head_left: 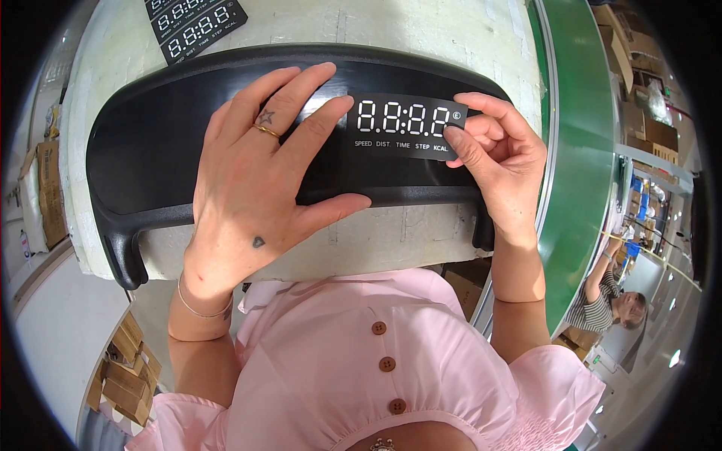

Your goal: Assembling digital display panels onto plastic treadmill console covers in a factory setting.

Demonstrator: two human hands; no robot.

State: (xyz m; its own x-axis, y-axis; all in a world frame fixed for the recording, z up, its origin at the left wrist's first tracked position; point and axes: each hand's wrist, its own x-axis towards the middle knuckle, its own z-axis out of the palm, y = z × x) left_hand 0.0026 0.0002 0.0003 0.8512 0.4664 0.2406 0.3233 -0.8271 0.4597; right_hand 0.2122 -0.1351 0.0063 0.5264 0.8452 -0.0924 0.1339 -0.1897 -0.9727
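near: pink buttoned blouse [376, 376] filling the lower edge, both forearms rising from it. just beyond, pale worn worktop [421, 233], and across it a long curved black plastic panel [150, 143] with down-turned ends, lying crosswise from left to right.

step in hand, judged: setting a black rectangular display sticker with white digits [410, 126] onto the right half of the panel's glossy face. looks like alignment or pressing down, not yet smoothed all over. next move likely calls for keeping the strip square to the panel's edge and pressing evenly from one end to the other, with care against skew or trapped air.

left hand [256, 188] flat on the panel, fingers spread wide, index fingertip touching the sticker's left edge, thumb [338, 207] along the near rim; holding nothing, only bracing. right hand [500, 161] curled narrow, thumb [459, 146] pressing the sticker's right end, other fingers folded behind that end.

far left: more black digit stickers [197, 22] lying on the worktop. far right: green conveyor belt [583, 150], and another person in a striped top [598, 312] beside it.
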